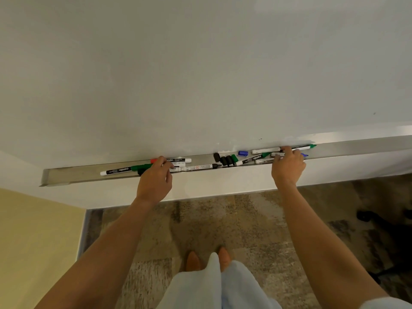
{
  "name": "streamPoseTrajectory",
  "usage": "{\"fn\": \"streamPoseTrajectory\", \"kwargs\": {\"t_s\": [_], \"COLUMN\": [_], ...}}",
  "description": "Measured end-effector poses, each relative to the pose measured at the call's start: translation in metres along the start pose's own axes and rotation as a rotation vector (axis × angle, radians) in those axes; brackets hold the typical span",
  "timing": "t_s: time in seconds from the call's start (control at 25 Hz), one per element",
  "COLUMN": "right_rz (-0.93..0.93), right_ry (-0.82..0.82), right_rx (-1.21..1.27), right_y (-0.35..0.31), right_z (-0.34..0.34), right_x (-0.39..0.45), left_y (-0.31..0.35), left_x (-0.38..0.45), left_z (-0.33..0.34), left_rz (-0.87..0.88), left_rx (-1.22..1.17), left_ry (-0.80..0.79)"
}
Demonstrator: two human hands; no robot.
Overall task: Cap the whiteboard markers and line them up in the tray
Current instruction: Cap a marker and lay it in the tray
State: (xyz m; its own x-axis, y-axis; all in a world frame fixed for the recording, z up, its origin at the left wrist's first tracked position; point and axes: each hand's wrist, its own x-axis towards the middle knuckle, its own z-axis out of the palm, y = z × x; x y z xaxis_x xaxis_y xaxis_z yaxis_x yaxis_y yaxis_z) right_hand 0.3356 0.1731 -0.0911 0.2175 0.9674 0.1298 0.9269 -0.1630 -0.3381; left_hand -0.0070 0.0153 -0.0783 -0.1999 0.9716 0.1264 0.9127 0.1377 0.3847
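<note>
A long metal tray (73, 175) runs under the whiteboard. On its left part lie a green-capped marker (118, 170), a red-capped marker (179, 160) and an uncapped black-tipped marker (201, 167). My left hand (155, 178) reaches over them, its fingers and thumb curled round a white marker (177, 169). Mid-tray lie loose black caps (224, 160), a green cap (233, 158) and a blue cap (243, 153). To the right sits a heap of markers, including a white one (265, 150) and a green-ended one (306, 147). My right hand (288, 167) pinches a marker (277, 154) in that heap.
The whiteboard (200, 74) fills the upper view. Below the tray are a white wall strip (211, 186), patterned carpet (245, 219) and my feet (208, 259). A yellow surface (33, 230) is at lower left, and a dark object (383, 219) stands on the floor at right.
</note>
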Motion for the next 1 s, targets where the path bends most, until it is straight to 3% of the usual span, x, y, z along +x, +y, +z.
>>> {"fn": "streamPoseTrajectory", "kwargs": {"t_s": [0.2, 0.56, 0.76, 1.0], "right_rz": [-0.043, -0.399, -0.488, -0.485], "right_ry": [-0.029, -0.117, -0.147, -0.045], "right_rx": [-0.107, -0.469, -0.474, -0.345], "right_y": [0.008, 0.047, 0.057, 0.076], "right_z": [-0.008, -0.028, -0.030, -0.028], "right_x": [0.021, 0.060, 0.069, 0.073], "left_y": [0.011, 0.020, 0.032, 0.046], "left_x": [0.003, 0.006, 0.011, 0.014], "left_z": [0.007, 0.015, 0.018, 0.019], "left_rz": [0.037, 0.038, 0.057, 0.096], "left_rx": [-0.013, 0.005, -0.017, -0.053], "left_ry": [-0.002, -0.041, -0.058, -0.045]}}
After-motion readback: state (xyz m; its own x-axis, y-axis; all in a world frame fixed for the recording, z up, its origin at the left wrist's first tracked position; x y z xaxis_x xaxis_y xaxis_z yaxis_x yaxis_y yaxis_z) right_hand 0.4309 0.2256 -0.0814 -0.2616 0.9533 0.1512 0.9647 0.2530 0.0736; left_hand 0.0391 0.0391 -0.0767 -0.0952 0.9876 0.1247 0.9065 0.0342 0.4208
